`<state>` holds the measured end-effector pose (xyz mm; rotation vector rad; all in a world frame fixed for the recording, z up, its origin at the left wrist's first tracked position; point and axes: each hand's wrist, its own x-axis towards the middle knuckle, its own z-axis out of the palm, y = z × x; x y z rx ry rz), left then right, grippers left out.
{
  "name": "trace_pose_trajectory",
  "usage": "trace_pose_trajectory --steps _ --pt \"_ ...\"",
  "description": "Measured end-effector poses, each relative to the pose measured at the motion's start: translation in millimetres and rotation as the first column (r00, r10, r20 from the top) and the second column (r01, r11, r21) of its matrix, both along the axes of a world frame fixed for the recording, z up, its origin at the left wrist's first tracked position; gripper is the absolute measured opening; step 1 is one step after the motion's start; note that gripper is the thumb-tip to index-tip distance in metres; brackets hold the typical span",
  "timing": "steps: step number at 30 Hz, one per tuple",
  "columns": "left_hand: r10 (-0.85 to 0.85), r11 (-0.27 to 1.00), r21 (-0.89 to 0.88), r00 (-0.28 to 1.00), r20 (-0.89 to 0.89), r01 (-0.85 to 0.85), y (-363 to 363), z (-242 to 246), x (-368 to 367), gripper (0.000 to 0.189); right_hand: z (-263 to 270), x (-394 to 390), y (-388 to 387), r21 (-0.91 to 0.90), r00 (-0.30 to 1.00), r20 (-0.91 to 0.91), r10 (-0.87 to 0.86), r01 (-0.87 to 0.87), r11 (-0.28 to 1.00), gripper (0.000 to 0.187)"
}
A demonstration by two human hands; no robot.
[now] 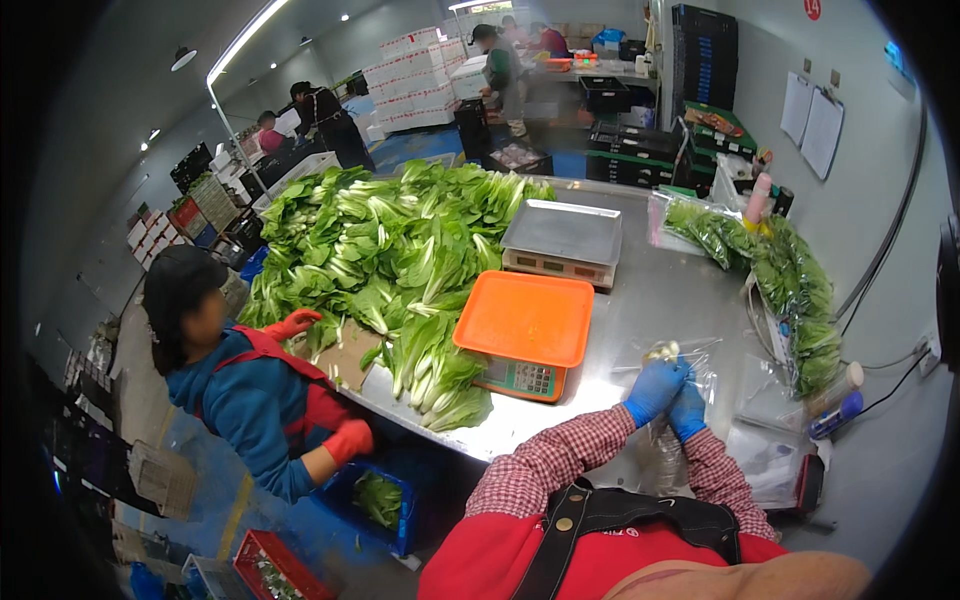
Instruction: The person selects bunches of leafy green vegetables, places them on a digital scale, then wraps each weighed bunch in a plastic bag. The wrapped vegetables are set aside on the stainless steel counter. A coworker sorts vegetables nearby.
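Both of my hands wear blue gloves and meet over the steel table at the right. My left hand (pixel 654 391) is closed around a clear plastic bag (pixel 703 358), near pale stem ends (pixel 663 350) at the bag's upper part. My right hand (pixel 687 414) grips the same bag, touching the left; its fingers are partly hidden. The bag's lower part hangs below the hands. Left of them stands a digital scale with an orange tray (pixel 525 319). A second scale with a metal tray (pixel 562 231) is behind it. A large heap of leafy greens (pixel 420 262) covers the table's left side.
A co-worker in red gloves (pixel 255 397) stands at the table's left edge. Bagged greens (pixel 795 289) line the right side, near flat plastic bags (pixel 761 461) and a blue-capped bottle (pixel 836 415). A blue crate (pixel 407 517) sits on the floor below the near edge.
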<state>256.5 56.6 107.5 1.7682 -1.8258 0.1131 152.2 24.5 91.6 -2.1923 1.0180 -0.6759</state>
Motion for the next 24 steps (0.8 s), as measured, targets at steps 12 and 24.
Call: trace_pose_trajectory --steps 12,24 --pt "-0.028 0.992 -0.128 0.97 -0.24 -0.003 16 1 39 0.046 1 20 2 -0.196 0.979 -0.157 -0.132 0.1 0.976 0.057" --pt "-0.262 0.956 0.149 0.964 0.041 0.253 4 -28 3 0.043 -48 40 -7 -0.416 0.851 -0.469 -0.238 0.025 0.909 0.065"
